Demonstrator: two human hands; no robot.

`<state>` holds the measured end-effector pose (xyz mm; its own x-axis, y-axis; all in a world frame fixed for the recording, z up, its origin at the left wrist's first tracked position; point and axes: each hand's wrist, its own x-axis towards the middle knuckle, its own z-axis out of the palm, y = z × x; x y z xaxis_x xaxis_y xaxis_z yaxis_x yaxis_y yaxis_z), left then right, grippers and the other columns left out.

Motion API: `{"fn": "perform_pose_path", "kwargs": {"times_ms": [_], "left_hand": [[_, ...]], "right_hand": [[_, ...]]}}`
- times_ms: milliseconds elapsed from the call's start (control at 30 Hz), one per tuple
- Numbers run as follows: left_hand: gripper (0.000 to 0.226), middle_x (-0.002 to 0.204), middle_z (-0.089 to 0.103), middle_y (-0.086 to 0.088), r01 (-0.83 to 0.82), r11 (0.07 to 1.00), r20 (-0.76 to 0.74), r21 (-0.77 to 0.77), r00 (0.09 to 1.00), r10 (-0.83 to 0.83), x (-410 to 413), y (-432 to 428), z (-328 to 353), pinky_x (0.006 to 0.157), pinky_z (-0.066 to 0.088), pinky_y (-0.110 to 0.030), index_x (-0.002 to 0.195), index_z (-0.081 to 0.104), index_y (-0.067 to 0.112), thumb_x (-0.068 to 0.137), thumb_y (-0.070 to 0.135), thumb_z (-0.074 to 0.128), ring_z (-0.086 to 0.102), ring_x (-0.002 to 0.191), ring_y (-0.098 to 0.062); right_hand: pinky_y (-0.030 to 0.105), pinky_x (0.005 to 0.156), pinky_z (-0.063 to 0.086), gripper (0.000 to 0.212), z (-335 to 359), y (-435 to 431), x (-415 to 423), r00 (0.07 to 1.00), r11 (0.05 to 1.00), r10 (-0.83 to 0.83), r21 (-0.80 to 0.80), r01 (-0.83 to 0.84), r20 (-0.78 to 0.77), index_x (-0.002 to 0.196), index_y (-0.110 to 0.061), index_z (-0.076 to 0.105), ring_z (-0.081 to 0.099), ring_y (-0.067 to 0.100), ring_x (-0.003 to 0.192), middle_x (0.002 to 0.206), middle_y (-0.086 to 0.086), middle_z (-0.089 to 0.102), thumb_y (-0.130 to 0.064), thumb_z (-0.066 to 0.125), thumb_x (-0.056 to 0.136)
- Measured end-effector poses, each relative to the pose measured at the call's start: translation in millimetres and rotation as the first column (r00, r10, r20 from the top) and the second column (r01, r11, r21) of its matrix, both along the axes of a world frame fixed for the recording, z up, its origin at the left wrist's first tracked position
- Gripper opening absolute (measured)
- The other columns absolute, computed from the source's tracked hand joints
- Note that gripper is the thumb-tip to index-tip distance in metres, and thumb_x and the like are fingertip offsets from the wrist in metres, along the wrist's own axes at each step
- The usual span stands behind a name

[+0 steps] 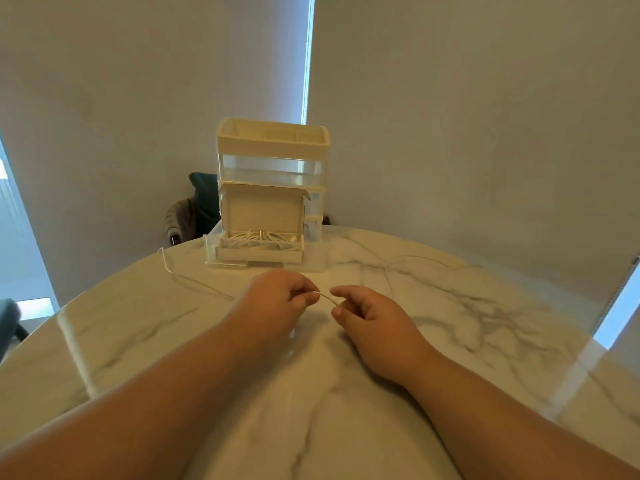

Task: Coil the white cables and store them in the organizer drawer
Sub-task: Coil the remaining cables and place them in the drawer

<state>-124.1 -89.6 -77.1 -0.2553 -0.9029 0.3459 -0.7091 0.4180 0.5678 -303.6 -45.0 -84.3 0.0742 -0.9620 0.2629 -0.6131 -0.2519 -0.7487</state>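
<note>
- Head view: our left hand (277,294) and right hand (363,313) meet just above the middle of the table. Each has its fingers curled and pinches a short span of white cable (327,298) stretched between them.
- Left of our left hand, the cable trails across the marble table (450,323) to its far-left edge.
- Another thin white strand (415,259) lies far right; we cannot tell whether it is the same cable.
- Far and centre stands the organizer (273,157), its bottom drawer (225,261) pulled out toward us, with coiled cables (258,237) inside.
- Behind it on the left sits a dark chair (204,199).
</note>
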Motion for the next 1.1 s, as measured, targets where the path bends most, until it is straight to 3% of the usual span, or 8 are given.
{"fn": "perform_pose_path", "kwargs": {"times_ms": [367, 467, 600, 700, 833, 933, 1000, 1100], "left_hand": [[0.027, 0.113, 0.063, 0.010, 0.003, 0.990, 0.182, 0.144, 0.983, -0.029, 15.7, 2.3, -3.7, 0.088, 0.041, -0.020, 0.117, 0.066, 0.029, 0.093, 0.020, 0.058, 0.057, 0.103, -0.008], [0.031, 0.134, 0.053, 0.008, -0.159, 0.974, 0.386, 0.163, 0.919, 0.085, 26.8, -3.5, -3.6, 0.109, 0.033, -0.040, 0.123, 0.058, 0.042, 0.093, 0.043, 0.054, 0.046, 0.127, -0.020], [0.053, 0.151, 0.037, -0.002, -0.235, 0.946, 0.488, 0.224, 0.867, 0.100, 28.6, -3.8, -6.5, 0.116, 0.025, -0.051, 0.144, 0.037, 0.035, 0.095, 0.056, 0.043, 0.034, 0.139, -0.029], [0.051, 0.136, 0.046, -0.007, -0.175, 0.967, 0.460, 0.187, 0.885, 0.072, 24.9, -4.5, -8.1, 0.109, 0.035, -0.044, 0.134, 0.050, 0.020, 0.096, 0.053, 0.042, 0.043, 0.127, -0.029], [0.053, 0.135, 0.043, -0.006, -0.093, 0.977, 0.499, 0.190, 0.866, -0.015, 9.8, 3.5, -10.3, 0.108, 0.036, -0.045, 0.126, 0.056, 0.018, 0.096, 0.058, 0.038, 0.042, 0.124, -0.031], [0.045, 0.131, 0.049, -0.004, 0.082, 0.986, 0.467, 0.148, 0.873, -0.143, -2.8, 9.1, -13.8, 0.106, 0.036, -0.042, 0.121, 0.059, 0.018, 0.096, 0.051, 0.042, 0.044, 0.122, -0.029], [0.041, 0.131, 0.054, -0.002, 0.211, 0.968, 0.400, 0.134, 0.882, -0.248, -7.8, 9.9, -15.4, 0.108, 0.034, -0.033, 0.130, 0.057, 0.020, 0.097, 0.042, 0.048, 0.046, 0.125, -0.023], [0.047, 0.139, 0.051, 0.003, 0.271, 0.956, 0.332, 0.110, 0.897, -0.292, -8.6, 10.9, -17.6, 0.113, 0.030, -0.027, 0.141, 0.049, 0.025, 0.096, 0.034, 0.055, 0.043, 0.130, -0.013]], "right_hand": [[0.024, 0.070, 0.046, 0.013, 11.8, -9.5, -49.3, 0.981, 0.981, -0.192, -0.017, 0.191, -0.039, 0.083, -0.024, 0.074, 0.062, 0.006, 0.080, 0.083, -0.011, 0.070, -0.029, 0.065, 0.091], [0.028, 0.073, 0.044, 0.013, 13.2, -14.6, -65.1, 0.951, 0.954, -0.301, -0.014, 0.301, -0.071, 0.082, -0.023, 0.073, 0.063, 0.013, 0.083, 0.083, -0.009, 0.070, -0.028, 0.066, 0.091], [0.030, 0.078, 0.044, 0.011, 12.2, -17.2, -78.7, 0.912, 0.917, -0.382, 0.061, 0.394, -0.149, 0.084, -0.025, 0.071, 0.061, 0.018, 0.088, 0.097, -0.001, 0.071, -0.026, 0.063, 0.092], [0.039, 0.096, 0.045, 0.030, 15.2, -13.1, -68.4, 0.848, 0.897, -0.414, 0.010, 0.442, -0.331, 0.116, -0.027, 0.065, 0.056, 0.027, 0.112, 0.125, 0.006, 0.062, -0.027, 0.059, 0.086], [0.030, 0.115, 0.019, 0.061, 17.9, 1.8, -29.5, 0.911, 0.959, -0.218, -0.250, 0.134, -0.350, 0.149, -0.022, 0.036, 0.027, 0.017, 0.140, 0.149, 0.002, 0.039, -0.026, 0.055, 0.091], [0.025, 0.119, 0.009, 0.068, 4.4, -4.7, -20.5, 0.900, 1.000, 0.007, -0.015, -0.015, -0.436, 0.157, -0.025, 0.017, 0.012, 0.012, 0.149, 0.162, -0.003, 0.018, -0.038, 0.050, 0.098], [0.027, 0.117, 0.021, 0.067, -0.1, -13.0, -30.4, 0.922, 0.994, 0.011, 0.103, 0.031, -0.387, 0.156, -0.027, 0.020, 0.026, 0.014, 0.145, 0.158, -0.004, 0.028, -0.040, 0.050, 0.098], [0.023, 0.098, 0.040, 0.045, -0.1, -20.4, -41.8, 0.933, 0.998, -0.030, 0.048, 0.050, -0.358, 0.137, -0.032, 0.053, 0.054, 0.011, 0.119, 0.132, -0.008, 0.056, -0.035, 0.058, 0.093]]}}
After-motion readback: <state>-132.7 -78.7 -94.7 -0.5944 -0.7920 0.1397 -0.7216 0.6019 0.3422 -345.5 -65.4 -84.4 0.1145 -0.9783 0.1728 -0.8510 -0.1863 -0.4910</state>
